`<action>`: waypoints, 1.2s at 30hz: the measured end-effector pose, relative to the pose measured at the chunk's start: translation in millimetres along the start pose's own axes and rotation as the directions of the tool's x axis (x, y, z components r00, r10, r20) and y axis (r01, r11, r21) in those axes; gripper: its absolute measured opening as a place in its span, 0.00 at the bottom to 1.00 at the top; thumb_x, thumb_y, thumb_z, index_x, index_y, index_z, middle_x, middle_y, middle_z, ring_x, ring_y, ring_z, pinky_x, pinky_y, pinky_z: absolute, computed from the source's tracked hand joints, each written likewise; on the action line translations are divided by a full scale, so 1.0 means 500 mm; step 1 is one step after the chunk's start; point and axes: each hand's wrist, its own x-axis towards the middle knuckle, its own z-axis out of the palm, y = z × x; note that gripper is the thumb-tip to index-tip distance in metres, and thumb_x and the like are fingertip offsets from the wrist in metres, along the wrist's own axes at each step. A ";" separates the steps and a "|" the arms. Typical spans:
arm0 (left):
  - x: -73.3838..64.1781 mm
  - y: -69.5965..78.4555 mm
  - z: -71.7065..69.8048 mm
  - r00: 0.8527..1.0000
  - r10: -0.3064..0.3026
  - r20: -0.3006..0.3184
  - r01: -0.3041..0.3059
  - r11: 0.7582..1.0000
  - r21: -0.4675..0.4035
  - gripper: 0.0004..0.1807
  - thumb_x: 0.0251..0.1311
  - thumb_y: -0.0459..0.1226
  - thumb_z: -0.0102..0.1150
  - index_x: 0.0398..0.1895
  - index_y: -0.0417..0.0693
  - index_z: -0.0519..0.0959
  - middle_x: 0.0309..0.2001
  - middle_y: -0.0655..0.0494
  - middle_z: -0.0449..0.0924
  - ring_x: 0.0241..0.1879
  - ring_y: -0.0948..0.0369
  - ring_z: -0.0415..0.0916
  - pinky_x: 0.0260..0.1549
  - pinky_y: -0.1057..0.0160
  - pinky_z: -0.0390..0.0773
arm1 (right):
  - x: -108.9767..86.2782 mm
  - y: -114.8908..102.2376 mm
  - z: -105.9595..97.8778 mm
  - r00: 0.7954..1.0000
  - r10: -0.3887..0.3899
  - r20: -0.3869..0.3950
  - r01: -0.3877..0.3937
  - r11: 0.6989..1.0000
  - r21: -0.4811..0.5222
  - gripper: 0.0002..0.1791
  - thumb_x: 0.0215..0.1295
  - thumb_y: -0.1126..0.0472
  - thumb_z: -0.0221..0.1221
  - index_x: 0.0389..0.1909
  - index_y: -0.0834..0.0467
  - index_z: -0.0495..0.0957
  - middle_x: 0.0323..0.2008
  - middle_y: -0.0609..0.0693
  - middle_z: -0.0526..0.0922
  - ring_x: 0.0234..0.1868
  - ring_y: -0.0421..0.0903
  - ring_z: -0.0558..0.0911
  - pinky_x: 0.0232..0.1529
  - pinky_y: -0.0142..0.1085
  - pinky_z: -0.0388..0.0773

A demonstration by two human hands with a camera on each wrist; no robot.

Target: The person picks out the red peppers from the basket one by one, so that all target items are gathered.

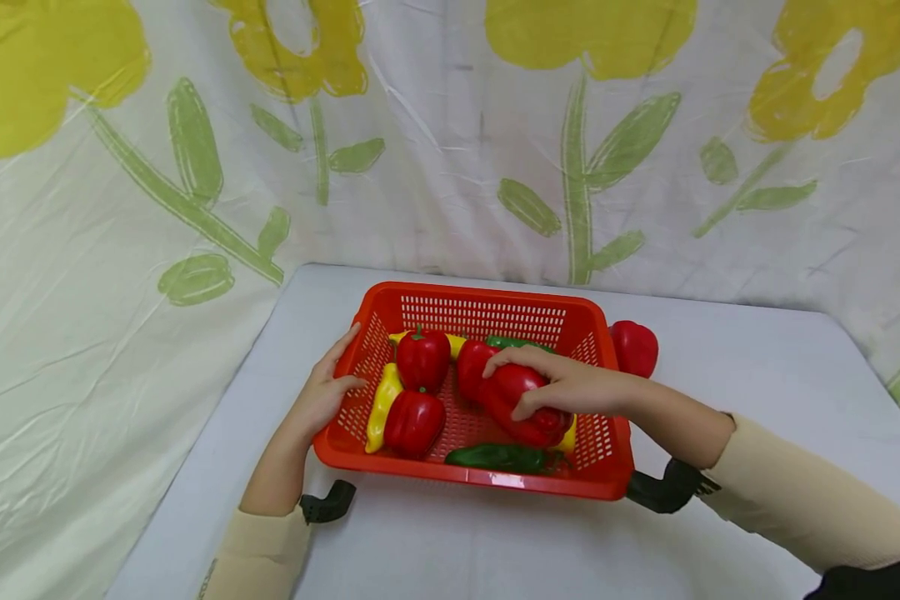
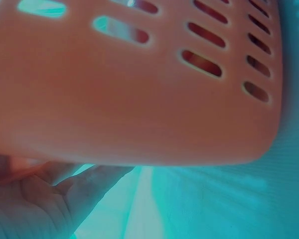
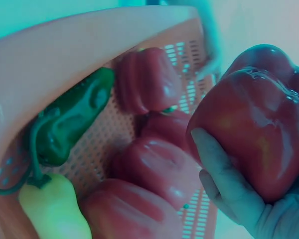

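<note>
My left hand [image 1: 322,400] grips the left rim of the red plastic basket [image 1: 465,477], its thumb reaching over the edge. Inside the basket's right half, my right hand [image 1: 562,385] holds a red bell pepper [image 3: 254,129] from above, fingers and thumb spread round it. Another red bell pepper [image 1: 471,367] sits just beyond the held one. Two more, a far red bell pepper [image 1: 423,360] and a near red bell pepper [image 1: 414,423], lie on the left beside a yellow pepper [image 1: 382,410]. A long green pepper [image 1: 498,457] lies along the near wall.
A red bell pepper [image 1: 634,348] stands on the white-covered table [image 1: 750,367] outside the basket's right wall. More yellow and green peppers show partly behind others in the basket. A flower-print curtain [image 1: 435,167] hangs behind the table.
</note>
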 end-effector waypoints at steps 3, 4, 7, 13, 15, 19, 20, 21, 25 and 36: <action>-0.001 0.000 -0.001 1.000 0.001 0.001 -0.001 1.000 0.001 0.41 0.59 0.25 0.41 0.74 0.64 0.46 0.74 0.50 0.43 0.66 0.46 0.57 0.59 0.45 0.68 | -0.008 0.004 -0.002 1.000 -0.025 -0.010 0.025 1.000 0.000 0.27 0.55 0.57 0.61 0.56 0.39 0.67 0.62 0.48 0.61 0.62 0.53 0.61 0.46 0.43 0.80; -0.001 0.000 -0.001 1.000 0.002 0.002 -0.002 1.000 0.005 0.41 0.59 0.25 0.41 0.74 0.64 0.46 0.74 0.50 0.43 0.66 0.46 0.57 0.59 0.45 0.68 | -0.011 0.005 -0.003 0.999 -0.041 -0.014 0.041 0.999 -0.002 0.27 0.55 0.58 0.61 0.57 0.40 0.67 0.62 0.48 0.61 0.62 0.53 0.61 0.47 0.43 0.80; -0.001 0.000 -0.002 1.000 0.000 -0.003 0.000 1.000 0.014 0.41 0.59 0.25 0.42 0.74 0.64 0.46 0.74 0.50 0.43 0.66 0.46 0.57 0.58 0.45 0.68 | -0.016 0.009 -0.003 0.996 -0.083 -0.031 0.083 0.997 -0.010 0.27 0.56 0.59 0.60 0.57 0.42 0.67 0.62 0.48 0.61 0.62 0.53 0.61 0.48 0.42 0.78; 0.002 -0.004 -0.002 1.000 -0.002 -0.009 0.002 1.000 0.025 0.41 0.59 0.25 0.42 0.73 0.64 0.46 0.74 0.50 0.44 0.66 0.46 0.58 0.57 0.46 0.70 | -0.022 0.013 -0.005 0.993 -0.105 -0.058 0.105 0.994 -0.005 0.27 0.57 0.58 0.59 0.58 0.41 0.66 0.61 0.49 0.61 0.60 0.53 0.64 0.48 0.41 0.78; 0.003 -0.004 -0.002 1.000 -0.003 -0.005 0.003 1.000 0.027 0.41 0.59 0.26 0.42 0.73 0.64 0.46 0.74 0.50 0.44 0.65 0.46 0.59 0.56 0.47 0.71 | -0.026 0.013 -0.006 0.993 -0.098 -0.069 0.099 0.995 0.001 0.27 0.57 0.59 0.59 0.57 0.40 0.66 0.61 0.49 0.61 0.60 0.53 0.64 0.47 0.41 0.78; 0.003 -0.004 -0.001 1.000 -0.004 -0.008 0.004 1.000 0.028 0.41 0.59 0.26 0.42 0.73 0.64 0.47 0.74 0.50 0.45 0.65 0.45 0.59 0.56 0.46 0.71 | -0.035 0.013 -0.004 0.994 -0.096 -0.057 0.099 0.994 0.054 0.27 0.57 0.60 0.58 0.58 0.41 0.65 0.61 0.51 0.62 0.58 0.54 0.67 0.46 0.42 0.79; 0.003 -0.004 -0.001 1.000 -0.004 -0.008 0.005 1.000 0.030 0.41 0.59 0.26 0.42 0.73 0.64 0.47 0.74 0.50 0.45 0.65 0.45 0.59 0.56 0.46 0.71 | -0.037 0.014 -0.003 0.994 -0.098 -0.051 0.102 0.993 0.067 0.28 0.57 0.60 0.58 0.59 0.42 0.64 0.60 0.51 0.62 0.58 0.55 0.67 0.46 0.42 0.80; 0.002 -0.004 -0.001 1.000 -0.004 -0.007 0.004 1.000 0.030 0.41 0.59 0.26 0.42 0.73 0.64 0.46 0.74 0.50 0.44 0.65 0.45 0.58 0.56 0.46 0.71 | -0.039 0.016 -0.002 0.994 -0.101 -0.045 0.104 0.991 0.080 0.28 0.57 0.60 0.58 0.59 0.43 0.64 0.60 0.52 0.62 0.57 0.55 0.67 0.45 0.43 0.80; 0.000 -0.003 -0.002 1.000 -0.004 -0.007 0.004 1.000 0.026 0.42 0.58 0.25 0.42 0.74 0.63 0.46 0.74 0.50 0.44 0.66 0.46 0.58 0.57 0.48 0.70 | -0.047 0.024 0.005 0.990 -0.130 -0.046 0.135 0.985 0.105 0.29 0.56 0.61 0.59 0.59 0.45 0.63 0.59 0.55 0.63 0.57 0.56 0.68 0.44 0.43 0.81; 0.000 -0.002 -0.001 1.000 -0.007 -0.010 0.007 1.000 0.025 0.42 0.57 0.25 0.43 0.73 0.64 0.46 0.74 0.50 0.44 0.66 0.46 0.58 0.58 0.50 0.69 | -0.092 0.052 -0.012 0.968 -0.183 -0.172 0.201 0.975 0.094 0.28 0.57 0.61 0.58 0.59 0.48 0.62 0.58 0.58 0.62 0.56 0.59 0.67 0.43 0.44 0.81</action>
